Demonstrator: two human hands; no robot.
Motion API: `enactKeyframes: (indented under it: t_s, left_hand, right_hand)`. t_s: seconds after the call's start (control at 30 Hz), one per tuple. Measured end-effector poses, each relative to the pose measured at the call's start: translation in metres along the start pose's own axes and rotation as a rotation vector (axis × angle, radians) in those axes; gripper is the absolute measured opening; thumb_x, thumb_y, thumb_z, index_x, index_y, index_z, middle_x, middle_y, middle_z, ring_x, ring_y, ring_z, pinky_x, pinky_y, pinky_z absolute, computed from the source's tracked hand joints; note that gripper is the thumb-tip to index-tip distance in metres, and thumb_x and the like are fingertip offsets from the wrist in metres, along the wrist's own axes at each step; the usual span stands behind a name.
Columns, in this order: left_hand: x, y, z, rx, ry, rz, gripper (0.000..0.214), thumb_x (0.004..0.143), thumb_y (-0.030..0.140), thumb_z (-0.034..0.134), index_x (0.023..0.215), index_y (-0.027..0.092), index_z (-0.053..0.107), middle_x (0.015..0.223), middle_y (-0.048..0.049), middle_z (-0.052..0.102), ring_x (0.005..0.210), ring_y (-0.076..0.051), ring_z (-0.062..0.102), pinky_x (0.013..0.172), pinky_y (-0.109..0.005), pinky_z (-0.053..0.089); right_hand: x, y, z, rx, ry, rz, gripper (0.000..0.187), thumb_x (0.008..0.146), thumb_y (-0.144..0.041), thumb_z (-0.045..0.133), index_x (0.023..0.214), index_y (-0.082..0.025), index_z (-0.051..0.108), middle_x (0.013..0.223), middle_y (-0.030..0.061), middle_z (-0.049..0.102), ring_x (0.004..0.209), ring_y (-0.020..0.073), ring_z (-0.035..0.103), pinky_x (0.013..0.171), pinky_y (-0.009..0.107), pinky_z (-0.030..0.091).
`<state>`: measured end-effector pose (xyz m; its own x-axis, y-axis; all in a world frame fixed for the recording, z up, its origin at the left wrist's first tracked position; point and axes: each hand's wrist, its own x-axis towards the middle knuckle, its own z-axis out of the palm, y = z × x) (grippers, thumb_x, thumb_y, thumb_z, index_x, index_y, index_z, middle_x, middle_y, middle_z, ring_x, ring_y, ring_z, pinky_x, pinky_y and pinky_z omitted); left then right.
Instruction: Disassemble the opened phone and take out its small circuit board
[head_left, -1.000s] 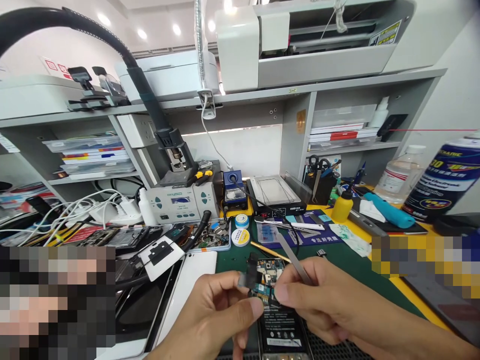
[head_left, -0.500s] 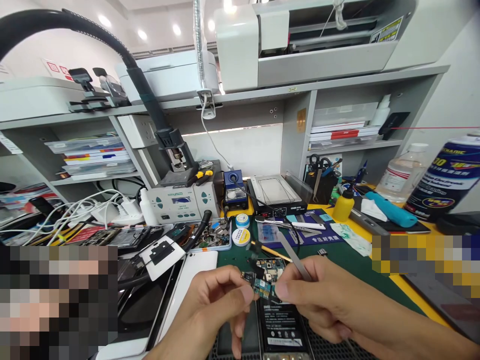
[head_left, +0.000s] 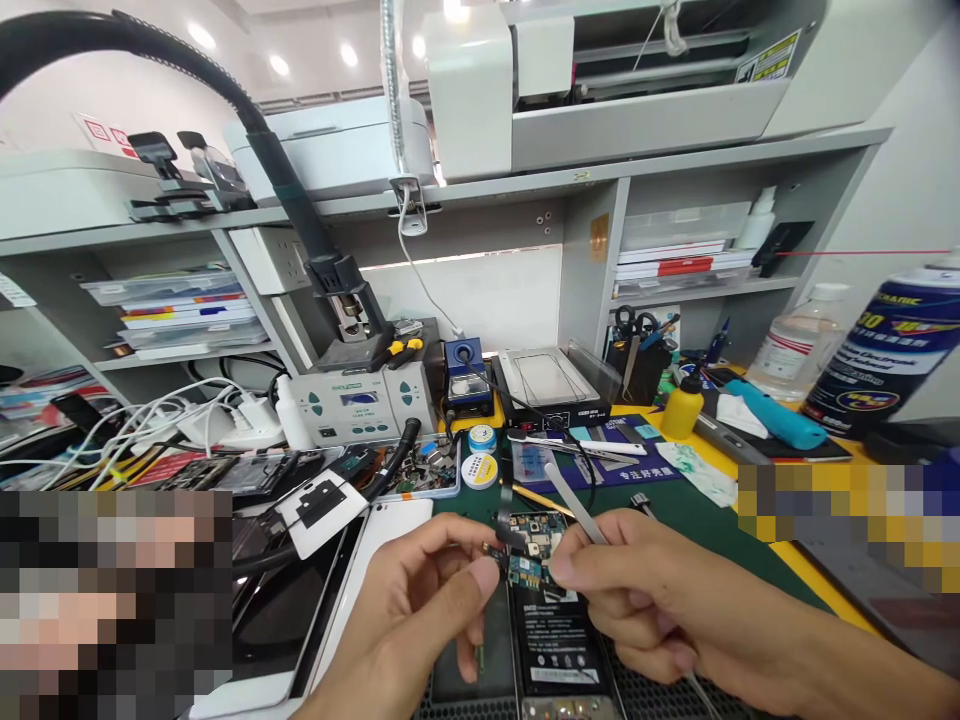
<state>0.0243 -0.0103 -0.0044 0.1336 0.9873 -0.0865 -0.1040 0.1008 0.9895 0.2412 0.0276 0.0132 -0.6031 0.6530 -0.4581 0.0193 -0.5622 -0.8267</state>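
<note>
Between its thumb and fingertips my left hand pinches a small blue-green circuit board. A black flex cable rises beside that board. My right hand is closed around a flat grey metal pry tool that slants up to the left. Its thumb and fingertip are at the small board's right edge; whether they grip the board too I cannot tell. Below both hands lies an opened phone with a black battery. The phone's main board shows behind the small board.
A white-backed device and a parts tray lie to the left. Behind stand a hot-air station and a heating plate. A yellow bottle and a spray can are at right.
The black flex cable now stands more upright above the small board. Both hands have shifted slightly, and the pry tool has tilted a little. The whole view has moved slightly.
</note>
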Motion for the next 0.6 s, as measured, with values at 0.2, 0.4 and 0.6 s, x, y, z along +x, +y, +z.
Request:
enactKeyframes:
  t_s: [0.2, 0.4, 0.6]
  left_hand:
    - [-0.001, -0.002, -0.003, 0.054, 0.059, 0.038, 0.032, 0.086, 0.049, 0.071, 0.095, 0.018, 0.069, 0.067, 0.0013, 0.055, 0.058, -0.012, 0.049, 0.048, -0.023, 0.047]
    - [-0.003, -0.012, -0.005, 0.467, 0.027, 0.499, 0.027, 0.095, 0.025, 0.062, 0.117, 0.038, 0.065, 0.089, 0.0018, 0.052, 0.073, -0.012, 0.053, 0.061, -0.022, 0.048]
    - [0.001, -0.011, -0.005, 0.542, 0.019, 0.480, 0.012, 0.095, 0.030, 0.063, 0.094, 0.030, 0.075, 0.082, 0.0001, 0.053, 0.069, -0.013, 0.051, 0.058, -0.024, 0.040]
  right_hand:
    - [0.003, -0.003, -0.005, 0.099, -0.051, 0.053, 0.035, 0.092, -0.023, 0.063, 0.067, -0.021, 0.038, 0.051, -0.0125, 0.024, 0.043, 0.0047, 0.008, 0.038, 0.017, 0.011]
    - [0.007, -0.007, -0.011, 0.204, -0.139, 0.187, 0.045, 0.091, -0.022, 0.056, 0.055, -0.021, 0.030, 0.047, -0.0109, 0.024, 0.040, 0.0045, 0.010, 0.035, 0.015, 0.015]
    - [0.004, -0.004, -0.012, 0.230, -0.180, 0.233, 0.027, 0.096, -0.025, 0.051, 0.076, -0.012, 0.064, 0.047, -0.0118, 0.026, 0.039, 0.0050, 0.009, 0.034, 0.015, 0.015]
